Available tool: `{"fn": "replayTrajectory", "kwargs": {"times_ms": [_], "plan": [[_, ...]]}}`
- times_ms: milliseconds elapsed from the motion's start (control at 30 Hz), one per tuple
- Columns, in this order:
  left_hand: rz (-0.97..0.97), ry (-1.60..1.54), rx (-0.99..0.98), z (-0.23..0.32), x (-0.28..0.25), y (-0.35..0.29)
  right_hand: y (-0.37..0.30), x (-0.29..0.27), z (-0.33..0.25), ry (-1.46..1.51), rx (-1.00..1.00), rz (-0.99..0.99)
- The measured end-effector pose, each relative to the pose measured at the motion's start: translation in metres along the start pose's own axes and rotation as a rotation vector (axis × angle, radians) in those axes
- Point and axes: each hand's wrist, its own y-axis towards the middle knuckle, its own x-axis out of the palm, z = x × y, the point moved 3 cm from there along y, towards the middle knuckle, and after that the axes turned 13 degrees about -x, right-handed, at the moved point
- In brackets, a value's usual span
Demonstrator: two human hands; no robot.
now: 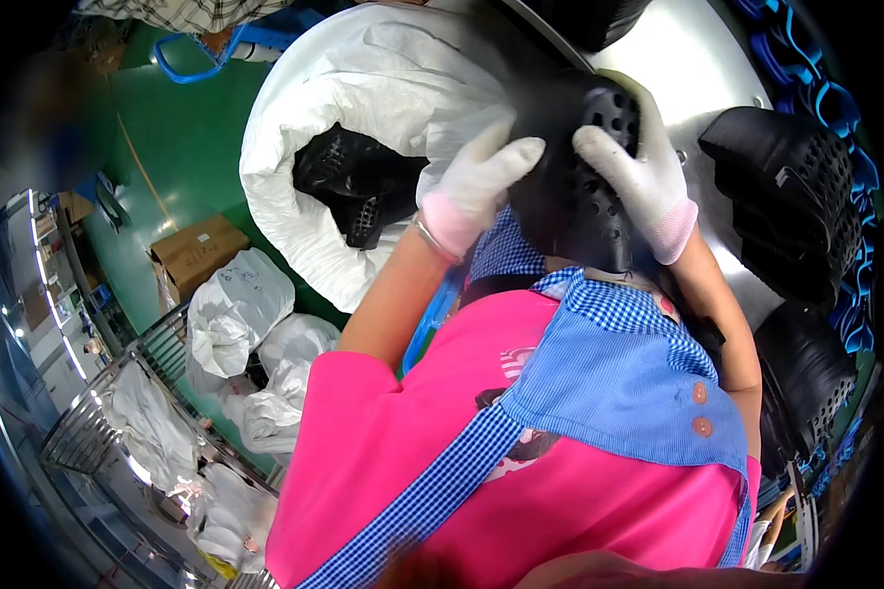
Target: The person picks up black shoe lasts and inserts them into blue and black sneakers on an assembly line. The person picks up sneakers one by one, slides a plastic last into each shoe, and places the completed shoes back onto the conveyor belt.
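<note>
In front of my chest I hold a black clog [555,201] with round holes, partly blurred. My left hand [486,172], in a white glove with a pink cuff, presses on its left side with the thumb stretched along it. Around the right side wraps my right hand [638,162], gloved the same way, its thumb over the perforated part. Whether one clog or a nested pair is between my hands I cannot tell. Left of them a large white sack [280,147] gapes, with black perforated clogs [363,187] inside.
A metal tabletop [683,49] lies beyond my right hand. Black clogs [786,196] stand on the right, beside blue looped straps [855,147]. At left are a cardboard box [201,253], stuffed plastic bags [236,309], metal racks [74,437] and a blue-framed stool [182,64].
</note>
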Motion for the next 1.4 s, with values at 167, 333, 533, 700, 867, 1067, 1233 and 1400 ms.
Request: {"fn": "replayTrajectory", "kwargs": {"times_ms": [167, 333, 533, 700, 867, 1067, 1233, 1400], "plan": [[-0.348, -0.242, 0.132, -0.008, -0.013, -0.018, 0.017, 0.037, -0.008, -0.032, -0.094, -0.164], [-0.037, -0.27, 0.186, -0.005, -0.039, -0.044, 0.024, 0.068, -0.001, -0.074, -0.057, -0.361], [0.743, 0.019, 0.325, -0.013, -0.179, -0.089, 0.014, 0.053, 0.036, -0.153, 0.077, -0.452], [1.236, 0.494, 0.272, -0.068, -0.247, -0.043, 0.006, 0.051, 0.034, -0.233, 0.14, -0.449], [1.472, 0.522, 0.24, -0.049, -0.205, 0.021, 0.005, 0.049, 0.043, -0.268, 0.197, -0.469], [1.45, 0.773, 0.071, -0.07, -0.248, 0.007, 0.004, 0.051, 0.047, -0.319, 0.193, -0.539], [1.326, 0.855, -0.095, -0.099, -0.255, 0.001, 0.002, 0.051, 0.037, -0.35, 0.18, -0.542], [1.25, 1.016, -0.112, -0.08, -0.237, -0.017, -0.01, 0.01, 0.011, -0.273, 0.159, -0.402]]}}
